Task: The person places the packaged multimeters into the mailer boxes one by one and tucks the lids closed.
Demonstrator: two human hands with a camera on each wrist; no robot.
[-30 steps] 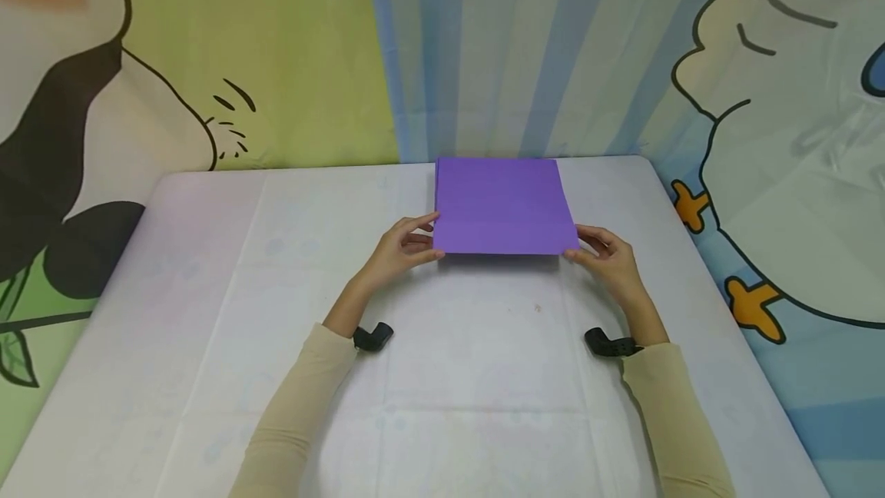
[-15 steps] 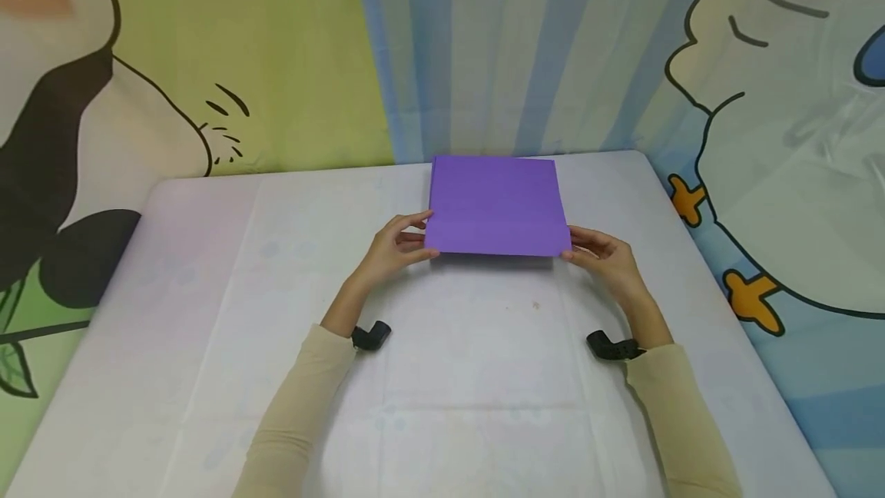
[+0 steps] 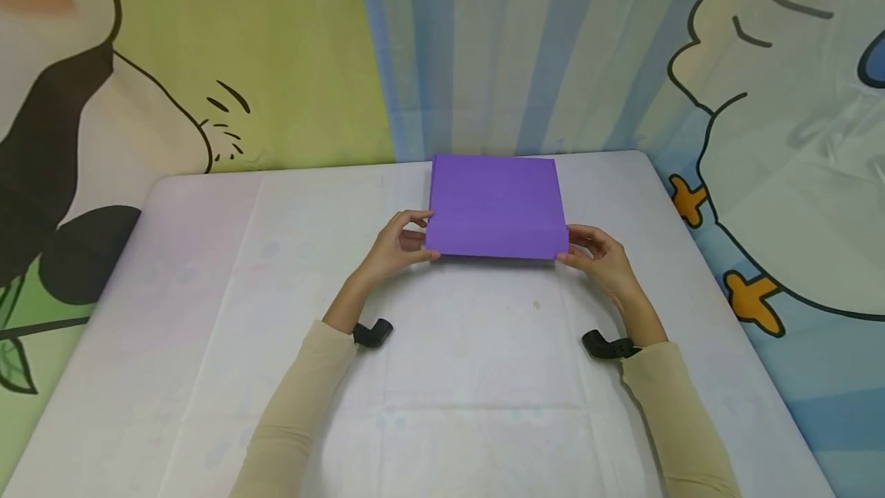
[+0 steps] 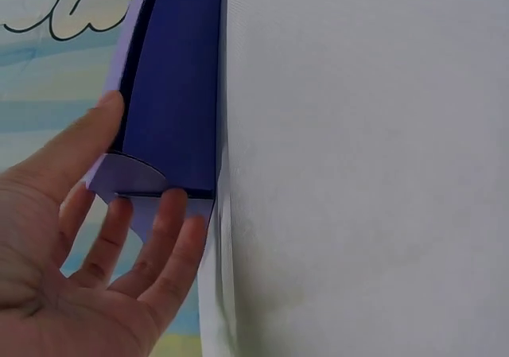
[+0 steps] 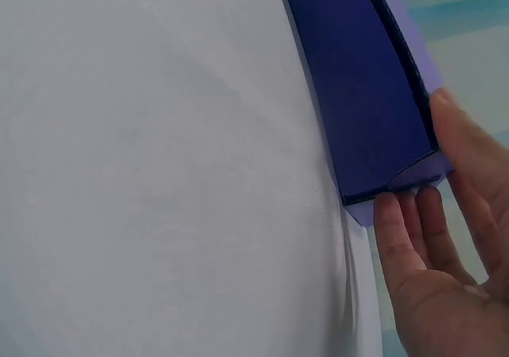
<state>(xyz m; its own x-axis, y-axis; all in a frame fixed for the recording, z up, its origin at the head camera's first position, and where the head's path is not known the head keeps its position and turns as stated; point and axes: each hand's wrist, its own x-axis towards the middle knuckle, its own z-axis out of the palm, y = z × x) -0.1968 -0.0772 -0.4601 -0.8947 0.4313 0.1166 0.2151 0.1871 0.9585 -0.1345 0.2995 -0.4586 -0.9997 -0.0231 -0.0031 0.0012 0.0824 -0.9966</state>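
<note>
A flat purple cardboard box [image 3: 494, 194] lies toward the far edge of the table, its lid facing up. Both wrist views show its dark front panel [image 4: 176, 79] under the lid's raised front edge, with small side flaps [image 5: 420, 170] at the ends. My left hand [image 3: 389, 249] holds the left front corner, thumb at the lid edge and fingers against the end wall. At the opposite corner, my right hand [image 3: 603, 258] holds the box the same way, thumb on the lid edge and fingertips at the end wall. The inside of the box is hidden.
A white cloth [image 3: 477, 360] covers the table, with tiny specks [image 3: 536, 304] in front of the box. Printed cartoon curtains [image 3: 290, 60] hang behind the table and to the right. Each wrist wears a black camera [image 3: 373, 333].
The lid's front edge has come down slightly. My right hand has shifted a little to the left with its corner. Both hands keep their places on the box, and the head view has moved slightly.
</note>
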